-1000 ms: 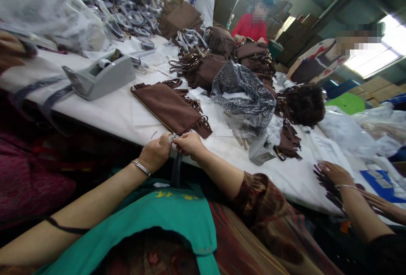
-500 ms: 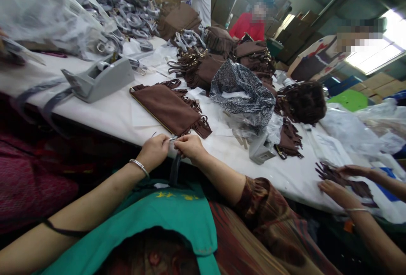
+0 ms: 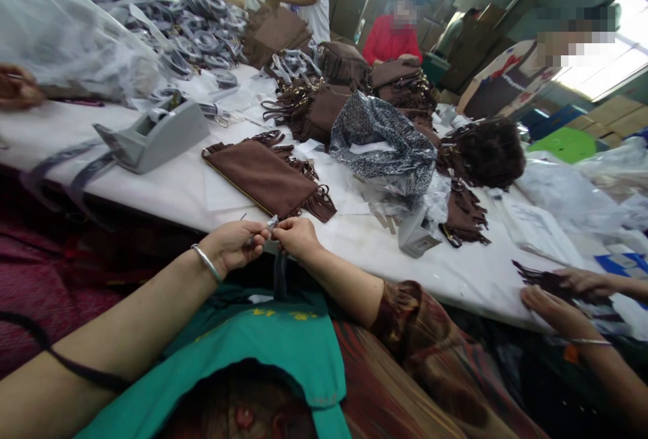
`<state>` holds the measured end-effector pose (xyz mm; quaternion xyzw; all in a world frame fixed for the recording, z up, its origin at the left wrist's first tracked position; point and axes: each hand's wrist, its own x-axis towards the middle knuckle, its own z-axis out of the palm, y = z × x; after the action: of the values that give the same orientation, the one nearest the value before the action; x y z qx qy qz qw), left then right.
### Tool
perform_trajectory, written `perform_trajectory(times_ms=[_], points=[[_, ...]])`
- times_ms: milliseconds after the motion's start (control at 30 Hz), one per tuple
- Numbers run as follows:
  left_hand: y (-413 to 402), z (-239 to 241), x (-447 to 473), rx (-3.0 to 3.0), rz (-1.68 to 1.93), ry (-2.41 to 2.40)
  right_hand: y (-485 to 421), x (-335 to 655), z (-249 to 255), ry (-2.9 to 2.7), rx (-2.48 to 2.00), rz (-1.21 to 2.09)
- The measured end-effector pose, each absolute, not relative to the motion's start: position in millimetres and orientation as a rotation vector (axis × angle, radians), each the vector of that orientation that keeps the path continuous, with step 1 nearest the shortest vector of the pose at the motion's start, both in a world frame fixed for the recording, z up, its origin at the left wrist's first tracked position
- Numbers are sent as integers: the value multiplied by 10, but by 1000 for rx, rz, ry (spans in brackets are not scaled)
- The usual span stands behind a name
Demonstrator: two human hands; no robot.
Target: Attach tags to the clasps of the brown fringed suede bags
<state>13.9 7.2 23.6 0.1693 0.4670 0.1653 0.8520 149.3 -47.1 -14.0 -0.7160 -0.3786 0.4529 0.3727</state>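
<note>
Above my green apron (image 3: 243,351), my left hand (image 3: 235,248) has rolled over: half a second ago its back faced up and hid most of the fingers, and now I see them curled inward under the thumb. Its fingertips meet a small pale piece (image 3: 273,221), though whether they grip it or only touch it I cannot tell. My right hand (image 3: 300,238) is closed, thumb and forefinger pinching that same piece, much as before. My left forearm reaches in from the lower left, a silver bracelet (image 3: 206,262) at the wrist; my right comes out of a patterned sleeve (image 3: 420,324), angled toward the left hand. A grey strap (image 3: 280,275) hangs just below my fingers, its upper end hidden.

Just beyond, the brown pouch (image 3: 263,175) lies flat at the edge of the white table (image 3: 364,250), where it lay earlier, its fringe to the right. Past its left end sits a grey tape dispenser (image 3: 152,135). Farther off, brown bags (image 3: 324,108) are piled near a heap of grey straps (image 3: 197,27).
</note>
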Motion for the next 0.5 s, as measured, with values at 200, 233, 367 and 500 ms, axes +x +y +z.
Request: perform_trajectory(times_ms=[200, 233, 367, 500], points=[[15, 284, 140, 343, 258, 959, -403, 1490, -178, -1110, -1894, 1054], [-14, 278, 154, 387, 284, 961, -391, 1486, -169, -1117, -1913, 1061], [-163, 194, 196, 919, 519, 1105, -391, 1538, -56, -1265, -1970, 1073], [-242, 71, 143, 1791, 679, 1282, -398, 1733, 234, -1652, -1948, 795]])
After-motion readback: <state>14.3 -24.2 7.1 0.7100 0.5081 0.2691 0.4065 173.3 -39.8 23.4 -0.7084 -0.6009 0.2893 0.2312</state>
